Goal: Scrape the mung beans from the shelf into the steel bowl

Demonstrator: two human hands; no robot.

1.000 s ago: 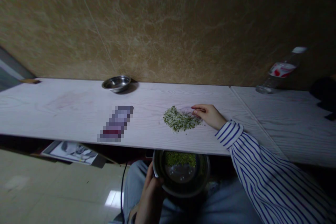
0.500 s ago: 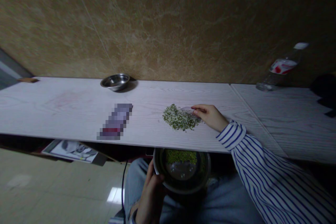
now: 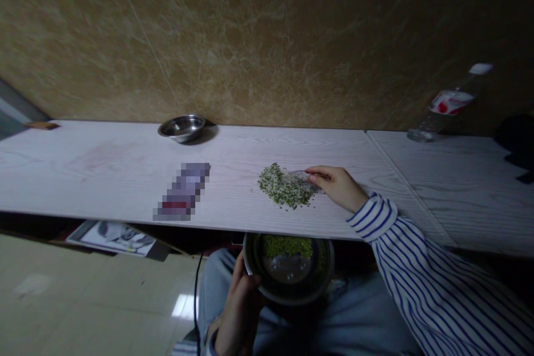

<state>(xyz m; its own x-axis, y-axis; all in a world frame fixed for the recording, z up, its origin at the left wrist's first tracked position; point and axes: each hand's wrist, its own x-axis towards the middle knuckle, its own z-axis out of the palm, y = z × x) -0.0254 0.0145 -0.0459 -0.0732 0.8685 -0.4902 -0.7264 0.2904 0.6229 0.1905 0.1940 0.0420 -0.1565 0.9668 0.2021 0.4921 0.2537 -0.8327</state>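
A heap of mixed green and white grains (image 3: 284, 187) lies on the pale wooden table (image 3: 104, 167). My right hand (image 3: 337, 186) rests at the heap's right edge, its fingers pinched on a small clear piece pressed against the grains. Below the table's front edge my left hand (image 3: 237, 306) grips the rim of a steel bowl (image 3: 288, 268) held over my lap. Green grains lie in the far side of that bowl.
A second, small steel bowl (image 3: 182, 127) stands at the back of the table by the brown tiled wall. A blurred flat object (image 3: 182, 190) lies left of the heap. A plastic bottle (image 3: 450, 103) leans at the far right. A printed sheet (image 3: 112, 237) lies under the table.
The right hand and the clear piece have shifted slightly against the heap, whose right side looks a little more pushed together. The left hand and bowl stay put.
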